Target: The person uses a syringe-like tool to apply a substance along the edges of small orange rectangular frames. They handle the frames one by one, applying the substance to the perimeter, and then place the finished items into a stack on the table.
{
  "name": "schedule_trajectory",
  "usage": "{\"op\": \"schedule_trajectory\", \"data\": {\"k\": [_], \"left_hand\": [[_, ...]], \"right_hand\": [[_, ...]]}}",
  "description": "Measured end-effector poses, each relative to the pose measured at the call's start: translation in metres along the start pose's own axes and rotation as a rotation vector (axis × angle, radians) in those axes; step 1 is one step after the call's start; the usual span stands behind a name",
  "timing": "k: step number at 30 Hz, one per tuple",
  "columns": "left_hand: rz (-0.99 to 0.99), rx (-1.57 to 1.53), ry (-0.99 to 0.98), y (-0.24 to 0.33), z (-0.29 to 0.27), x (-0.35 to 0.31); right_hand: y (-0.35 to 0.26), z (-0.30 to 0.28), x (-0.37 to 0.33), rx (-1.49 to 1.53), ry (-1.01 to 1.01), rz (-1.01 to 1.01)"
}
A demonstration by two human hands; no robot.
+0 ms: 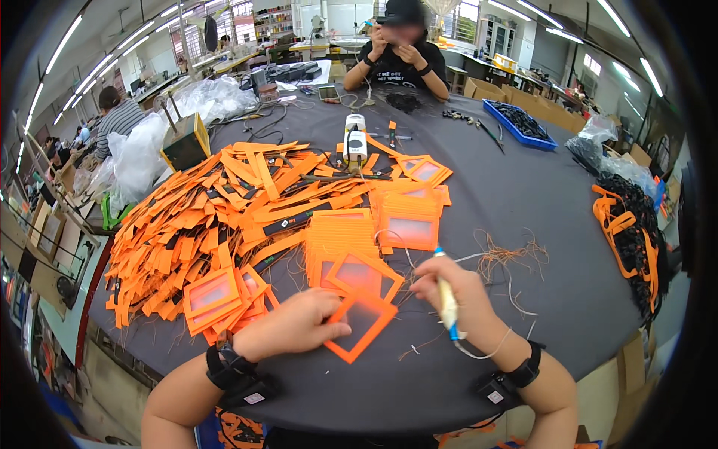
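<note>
My left hand [299, 322] pinches one edge of an orange-framed clear window patch [362, 323], held tilted just above the table's near middle. My right hand [465, 295] is closed round a corded pen-shaped tool [447, 299] with blue ends and a cream wrapped middle. The tool's upper end points away from me, apart from the patch. Right behind the held patch are a stack of similar patches [340, 238] and a second stack [407, 221]. Several more loose patches [212, 294] lie by my left forearm.
A big heap of orange strips [179, 232] covers the table's left side. Behind the stacks stands a white device [355, 138]. Loose threads [512, 253] lie at right, and a blue tray [520, 123] holds black pieces. Across the table sits a person [404, 67], both hands raised.
</note>
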State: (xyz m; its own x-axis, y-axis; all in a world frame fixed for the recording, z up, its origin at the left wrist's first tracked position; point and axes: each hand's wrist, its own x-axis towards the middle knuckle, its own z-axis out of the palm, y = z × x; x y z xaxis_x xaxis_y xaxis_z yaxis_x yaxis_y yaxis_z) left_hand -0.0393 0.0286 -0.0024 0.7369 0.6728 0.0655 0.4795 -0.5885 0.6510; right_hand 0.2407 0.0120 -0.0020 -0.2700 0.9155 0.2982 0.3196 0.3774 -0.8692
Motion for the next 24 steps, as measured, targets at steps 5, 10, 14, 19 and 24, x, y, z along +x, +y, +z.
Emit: {"op": "schedule_trajectory", "data": {"k": [5,10,14,19,24], "left_hand": [[0.107,0.044,0.055,-0.018,0.011,0.021],[-0.277,-0.921,0.228,-0.041,-0.003,0.042],[-0.215,-1.438,0.339,-0.04,-0.008,0.037],[-0.134,-1.596,0.373,-0.05,-0.004,0.047],[-0.148,-1.532,0.506,-0.043,-0.011,0.029]], "right_hand": [[0.014,0.024,0.035,-0.158,-0.131,-0.119],[0.005,0.019,0.064,-0.157,0.056,-0.152],[0.022,0.034,0.043,-0.131,0.265,-0.132],[0.008,0.049,0.014,-0.51,-0.128,-0.522],[0.019,0.048,0.021,-0.495,-0.451,-0.499]]}}
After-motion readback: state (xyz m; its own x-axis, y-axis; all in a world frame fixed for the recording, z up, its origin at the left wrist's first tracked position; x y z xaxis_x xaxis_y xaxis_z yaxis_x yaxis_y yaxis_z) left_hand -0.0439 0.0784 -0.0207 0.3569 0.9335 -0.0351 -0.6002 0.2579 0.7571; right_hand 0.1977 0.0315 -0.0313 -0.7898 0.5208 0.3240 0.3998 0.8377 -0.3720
